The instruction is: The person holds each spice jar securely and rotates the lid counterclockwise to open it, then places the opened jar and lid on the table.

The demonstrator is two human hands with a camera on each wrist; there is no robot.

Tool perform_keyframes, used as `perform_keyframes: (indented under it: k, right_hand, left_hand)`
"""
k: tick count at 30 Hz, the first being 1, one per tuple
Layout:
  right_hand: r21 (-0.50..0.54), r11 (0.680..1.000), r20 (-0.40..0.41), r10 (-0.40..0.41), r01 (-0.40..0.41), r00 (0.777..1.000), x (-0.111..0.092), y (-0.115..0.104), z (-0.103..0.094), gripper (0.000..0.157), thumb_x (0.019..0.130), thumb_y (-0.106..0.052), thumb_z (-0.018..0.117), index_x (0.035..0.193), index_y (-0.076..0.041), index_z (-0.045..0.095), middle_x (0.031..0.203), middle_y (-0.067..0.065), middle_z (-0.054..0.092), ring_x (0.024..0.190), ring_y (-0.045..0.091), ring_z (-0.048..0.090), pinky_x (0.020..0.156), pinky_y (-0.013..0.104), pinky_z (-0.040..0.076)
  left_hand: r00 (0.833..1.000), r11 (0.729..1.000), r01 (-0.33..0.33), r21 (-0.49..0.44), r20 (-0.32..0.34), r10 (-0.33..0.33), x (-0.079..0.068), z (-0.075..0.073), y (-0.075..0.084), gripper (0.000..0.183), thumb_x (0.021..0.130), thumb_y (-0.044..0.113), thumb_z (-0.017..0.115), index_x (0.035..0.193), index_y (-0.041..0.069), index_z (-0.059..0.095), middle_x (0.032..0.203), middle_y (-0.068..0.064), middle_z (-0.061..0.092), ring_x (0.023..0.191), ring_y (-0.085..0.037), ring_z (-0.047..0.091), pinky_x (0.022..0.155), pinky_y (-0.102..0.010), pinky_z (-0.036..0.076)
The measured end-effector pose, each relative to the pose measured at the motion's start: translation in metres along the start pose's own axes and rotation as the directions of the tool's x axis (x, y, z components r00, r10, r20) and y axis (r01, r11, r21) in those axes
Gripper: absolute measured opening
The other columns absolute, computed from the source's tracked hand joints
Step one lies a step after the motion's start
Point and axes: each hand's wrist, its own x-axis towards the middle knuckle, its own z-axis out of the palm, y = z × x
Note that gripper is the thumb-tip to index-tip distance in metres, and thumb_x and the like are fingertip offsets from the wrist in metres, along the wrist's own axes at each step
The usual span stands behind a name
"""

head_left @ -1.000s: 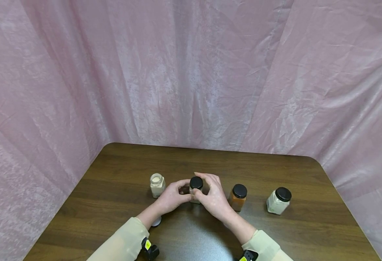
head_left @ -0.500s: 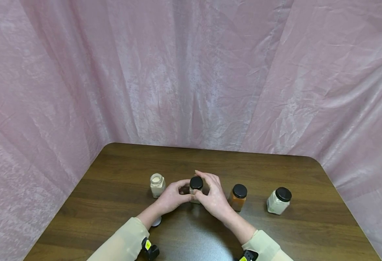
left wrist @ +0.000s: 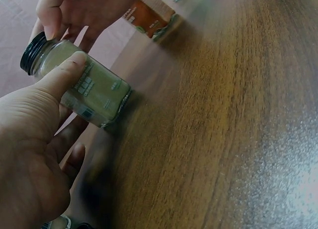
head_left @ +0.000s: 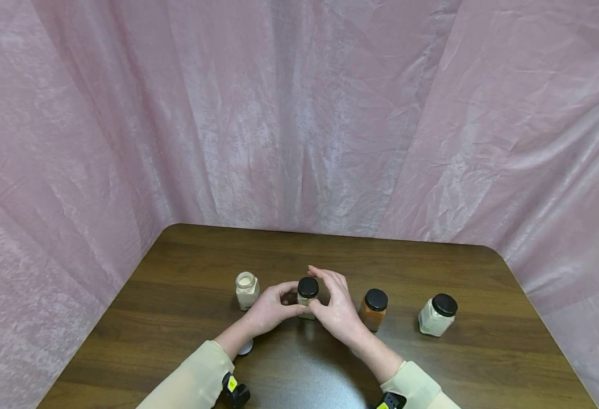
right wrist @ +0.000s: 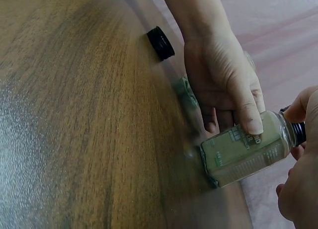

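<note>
A clear glass spice jar (left wrist: 102,90) holding beige-green powder stands on the wooden table between both hands. My left hand (head_left: 269,309) grips its body, the thumb laid across the printed label. At the top, my right hand (head_left: 339,309) has thumb and fingers around the black lid (head_left: 307,287), with the thumb at its near edge. The right wrist view shows the lid partly hidden behind that hand. Just left of my left hand is an uncapped jar (head_left: 247,292) of pale powder. A loose black lid (right wrist: 160,42) lies near my left forearm.
To the right stand a black-lidded jar of orange powder (head_left: 373,311), close beside my right hand, and a black-lidded jar of pale powder (head_left: 435,318). Pink curtains (head_left: 299,113) hang behind the brown table (head_left: 202,255).
My right thumb and index fingertip have shifted slightly to the right around the lid. The left hand, the gripped jar and the other jars stay in place.
</note>
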Motion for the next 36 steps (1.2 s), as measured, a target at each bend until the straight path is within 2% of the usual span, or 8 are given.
perform_keyframes:
  k: [3, 7, 11, 15, 18, 23, 30, 36]
  right_hand:
    - [-0.012, 1.000, -0.003, -0.006, 0.006, 1.000, -0.0001, 0.0005, -0.0003, 0.067, 0.085, -0.008, 0.068, 0.148, -0.026, 0.052, 0.139, -0.013, 0.052, 0.138, 0.014, 0.032, 0.110, 0.052, 0.031]
    - [-0.013, 1.000, -0.006, 0.004, -0.004, 1.000, -0.0004, 0.0003, -0.0007, 0.065, 0.087, -0.021, 0.077, 0.147, -0.028, 0.053, 0.139, -0.014, 0.053, 0.138, 0.012, 0.033, 0.110, 0.051, 0.032]
    - [-0.003, 1.000, -0.010, 0.020, -0.020, 1.000, -0.0002, 0.0005, -0.0009, 0.067, 0.086, -0.032, 0.083, 0.146, -0.025, 0.055, 0.139, -0.014, 0.053, 0.138, 0.012, 0.033, 0.111, 0.050, 0.031]
    - [-0.002, 1.000, -0.025, 0.030, -0.030, 0.999, 0.0004, 0.0009, -0.0003, 0.068, 0.084, -0.034, 0.086, 0.144, -0.019, 0.058, 0.138, -0.010, 0.055, 0.137, 0.016, 0.035, 0.110, 0.051, 0.033]
    - [-0.007, 0.999, -0.040, 0.051, -0.051, 0.998, 0.0006, 0.0006, 0.0004, 0.066, 0.082, -0.035, 0.087, 0.140, -0.018, 0.060, 0.137, -0.010, 0.056, 0.136, 0.017, 0.036, 0.109, 0.052, 0.034]
    - [-0.013, 0.996, -0.054, 0.083, -0.084, 0.995, 0.0012, -0.0006, 0.0014, 0.061, 0.080, -0.038, 0.089, 0.132, -0.019, 0.064, 0.135, -0.008, 0.055, 0.135, 0.017, 0.036, 0.108, 0.052, 0.034]
    - [-0.018, 0.998, -0.078, 0.055, -0.057, 0.995, 0.0029, -0.0019, 0.0021, 0.054, 0.078, -0.039, 0.090, 0.123, -0.023, 0.065, 0.126, -0.005, 0.059, 0.130, 0.020, 0.039, 0.103, 0.051, 0.036]
    - [-0.012, 0.997, -0.079, 0.072, -0.073, 0.994, 0.0035, -0.0043, 0.0024, 0.052, 0.077, -0.038, 0.090, 0.120, -0.022, 0.065, 0.122, -0.004, 0.059, 0.129, 0.020, 0.039, 0.102, 0.050, 0.036]
  left_hand:
    - [1.000, 1.000, 0.008, 0.023, 0.000, -0.008, -0.0007, -0.0008, 0.0011, 0.052, 0.089, 0.027, 0.082, 0.136, 0.013, 0.064, 0.123, 0.000, 0.070, 0.111, -0.017, 0.066, 0.088, -0.030, 0.053]
    - [1.000, 0.999, 0.010, 0.046, 0.005, -0.010, -0.0016, -0.0022, 0.0011, 0.053, 0.090, 0.028, 0.082, 0.137, 0.015, 0.064, 0.124, 0.002, 0.070, 0.111, -0.016, 0.065, 0.089, -0.030, 0.053]
    - [1.000, 0.998, 0.003, 0.058, 0.005, -0.004, -0.0022, -0.0030, -0.0004, 0.051, 0.091, 0.026, 0.080, 0.137, 0.014, 0.063, 0.126, 0.002, 0.069, 0.113, -0.017, 0.064, 0.090, -0.032, 0.053]
    - [1.000, 0.998, 0.003, 0.067, 0.002, -0.003, -0.0024, -0.0031, -0.0004, 0.050, 0.092, 0.024, 0.079, 0.138, 0.014, 0.063, 0.127, 0.000, 0.068, 0.115, -0.018, 0.064, 0.091, -0.033, 0.052]
    - [1.000, 0.998, 0.007, 0.066, 0.002, -0.007, -0.0023, -0.0029, 0.0001, 0.050, 0.091, 0.025, 0.079, 0.138, 0.014, 0.063, 0.127, 0.000, 0.068, 0.115, -0.018, 0.063, 0.091, -0.034, 0.052]
    - [1.000, 0.998, 0.016, 0.064, 0.000, -0.016, -0.0021, -0.0024, 0.0007, 0.050, 0.091, 0.025, 0.080, 0.138, 0.015, 0.063, 0.126, 0.002, 0.069, 0.113, -0.016, 0.064, 0.090, -0.033, 0.052]
    - [1.000, 0.999, 0.012, 0.052, 0.004, -0.012, -0.0020, -0.0026, 0.0006, 0.051, 0.090, 0.024, 0.081, 0.137, 0.016, 0.064, 0.124, 0.002, 0.069, 0.109, -0.015, 0.065, 0.086, -0.029, 0.053]
    - [1.000, 0.999, -0.001, 0.041, 0.005, 0.001, -0.0015, -0.0028, 0.0007, 0.050, 0.090, 0.022, 0.081, 0.137, 0.014, 0.064, 0.125, 0.000, 0.069, 0.109, -0.015, 0.065, 0.086, -0.028, 0.053]
